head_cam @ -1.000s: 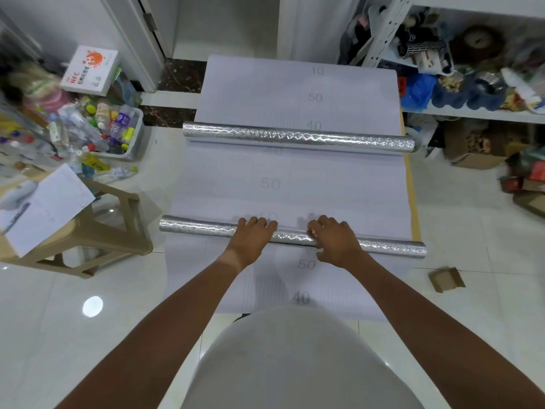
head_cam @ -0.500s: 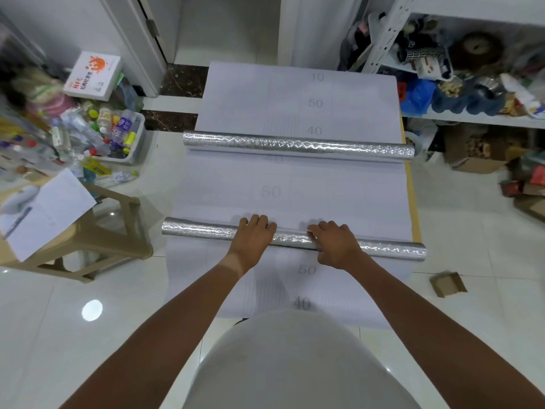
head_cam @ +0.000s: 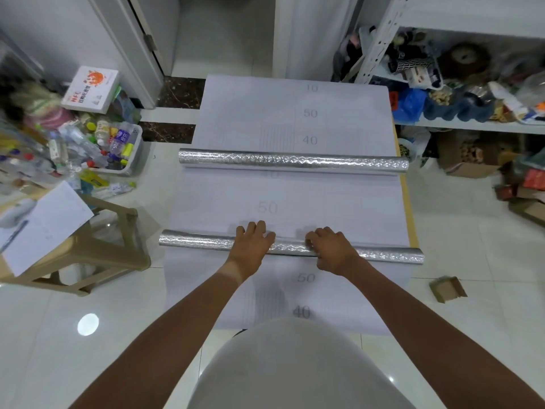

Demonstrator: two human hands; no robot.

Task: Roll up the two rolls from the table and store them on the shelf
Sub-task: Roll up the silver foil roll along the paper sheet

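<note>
Two silver embossed rolls lie across a table (head_cam: 409,208), each partly unrolled into a white sheet printed with grey numbers. The far roll (head_cam: 295,161) lies untouched near the table's middle. The near roll (head_cam: 194,241) lies closer to me, its white sheet (head_cam: 354,290) spread toward my body. My left hand (head_cam: 250,246) lies over the near roll left of its middle, fingers draped over its top. My right hand (head_cam: 331,250) grips the same roll just right of its middle, fingers curled on it. Both hands hide the roll's centre.
A white metal shelf (head_cam: 472,126) crammed with bags and toys stands at the right. On the left are a beige stool (head_cam: 88,252) with papers and a bin of bottles (head_cam: 118,149). A small cardboard piece (head_cam: 447,289) lies on the tiled floor.
The near roll has turned slightly away from me under both hands, covering a little more of its sheet. The far roll has not moved.
</note>
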